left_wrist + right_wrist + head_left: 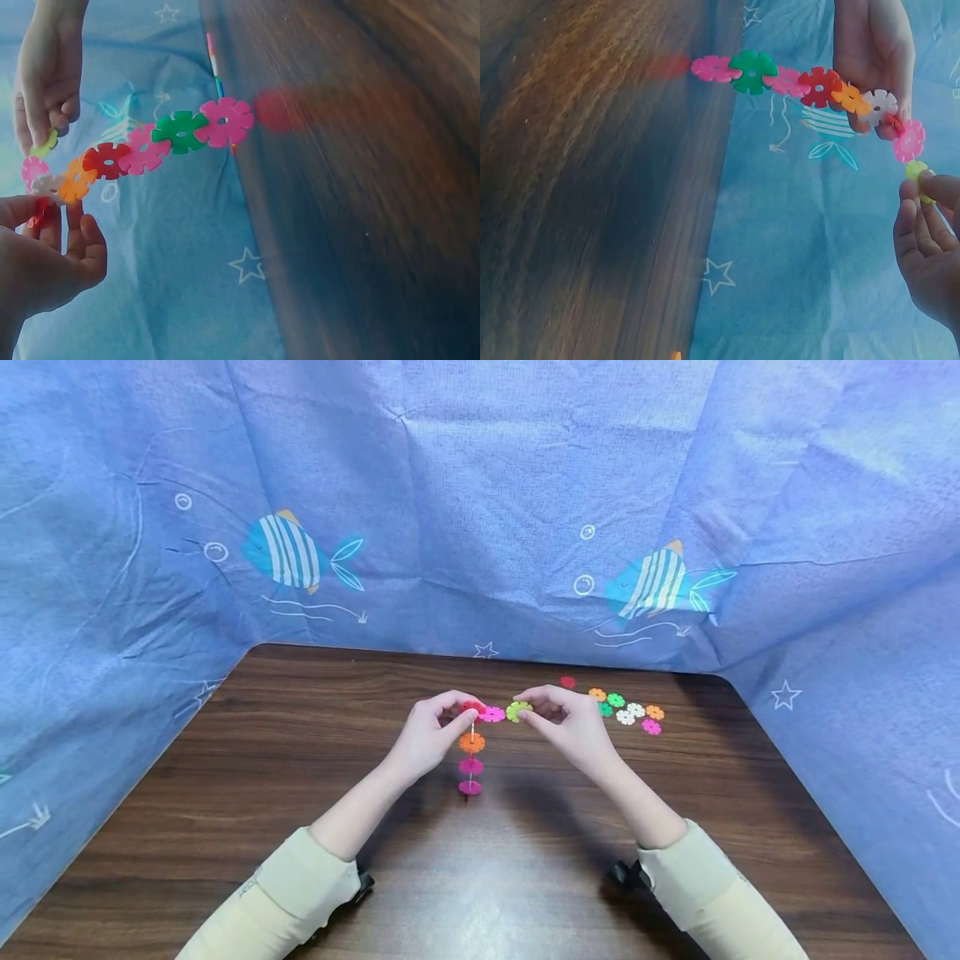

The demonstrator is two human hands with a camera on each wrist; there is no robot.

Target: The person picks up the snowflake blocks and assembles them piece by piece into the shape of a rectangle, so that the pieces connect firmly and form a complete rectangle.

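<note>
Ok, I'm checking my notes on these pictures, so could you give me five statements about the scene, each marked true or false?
1. The right hand pinches a yellow-green piece. True.
2. The left hand holds nothing. False: it pinches a red piece.
3. The chain has a green piece between two pink pieces. True.
4. All the loose pieces are green. False: some are orange, white or pink.
5. The table is white. False: it is brown.

Curtained-off nook, rm type unclear: blue cloth (pixel 480 510) w/ fish (pixel 288 552) & star (pixel 786 695) prints hangs behind dk wood-grain table's (pixel 300 710) far edge, also along L & R edges.
</note>
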